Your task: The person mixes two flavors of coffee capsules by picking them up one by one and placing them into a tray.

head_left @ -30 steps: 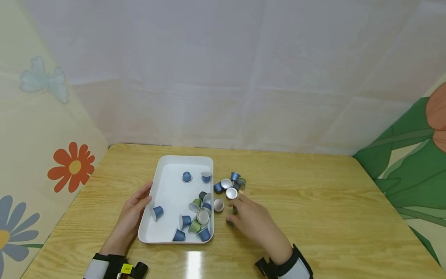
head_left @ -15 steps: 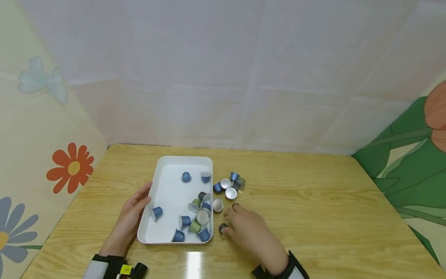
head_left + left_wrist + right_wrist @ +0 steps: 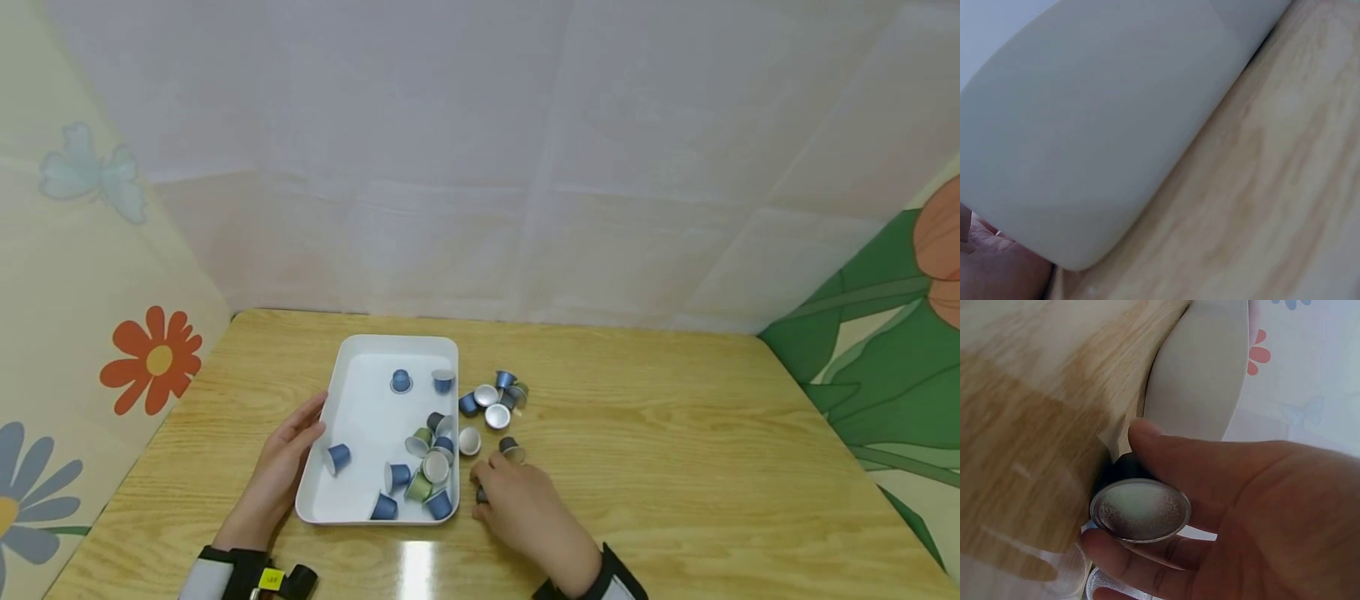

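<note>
My left hand point(image 3: 279, 457) rests against the left wall of a white rectangular tray point(image 3: 366, 408), its fingers fairly straight along the outside. Several blue, green and dark coffee capsules lie in the tray, mostly heaped by its right wall. Just right of the tray, my right hand point(image 3: 517, 504) pinches a dark coffee capsule point(image 3: 1140, 509) between thumb and fingers, low at the table. Its silver lid faces the right wrist camera; the fingers mostly cover it in the head view. Another dark capsule point(image 3: 512, 449) lies beyond the knuckles.
A cluster of blue, dark and green capsules point(image 3: 497, 416) lies on the wooden table point(image 3: 675, 450) beyond the right hand. One capsule point(image 3: 469, 441) with its pale lid up sits beside the tray. A white cloth point(image 3: 480, 167) hangs behind the table.
My right hand has moved left and towards me, leaving one dark capsule uncovered on the table and closing its fingers round another. The left hand and tray stay put.
</note>
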`<state>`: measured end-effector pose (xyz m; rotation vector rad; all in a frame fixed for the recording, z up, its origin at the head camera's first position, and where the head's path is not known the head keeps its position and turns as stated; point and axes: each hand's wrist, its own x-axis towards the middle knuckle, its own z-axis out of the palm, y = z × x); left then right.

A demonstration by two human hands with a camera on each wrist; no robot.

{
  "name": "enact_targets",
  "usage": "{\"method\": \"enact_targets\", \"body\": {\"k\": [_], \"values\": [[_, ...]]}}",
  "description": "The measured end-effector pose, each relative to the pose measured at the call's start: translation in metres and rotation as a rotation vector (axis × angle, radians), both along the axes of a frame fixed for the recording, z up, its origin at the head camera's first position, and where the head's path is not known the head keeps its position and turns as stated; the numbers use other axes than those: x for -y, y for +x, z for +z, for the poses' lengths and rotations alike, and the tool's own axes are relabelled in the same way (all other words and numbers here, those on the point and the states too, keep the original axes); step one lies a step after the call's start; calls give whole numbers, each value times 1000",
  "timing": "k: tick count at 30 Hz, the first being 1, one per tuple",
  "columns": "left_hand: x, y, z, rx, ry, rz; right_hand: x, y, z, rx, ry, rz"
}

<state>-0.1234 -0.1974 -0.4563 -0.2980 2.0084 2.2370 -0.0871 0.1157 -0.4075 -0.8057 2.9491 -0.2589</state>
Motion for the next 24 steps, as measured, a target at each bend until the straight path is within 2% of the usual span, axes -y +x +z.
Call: {"method": "enact_targets", "body": {"k": [17, 24], "values": [[1, 0, 0, 9, -8, 0, -1, -2, 7, 39, 18, -22], [0, -1, -1, 1, 0, -2, 2, -7, 16, 5, 14, -32]]}}
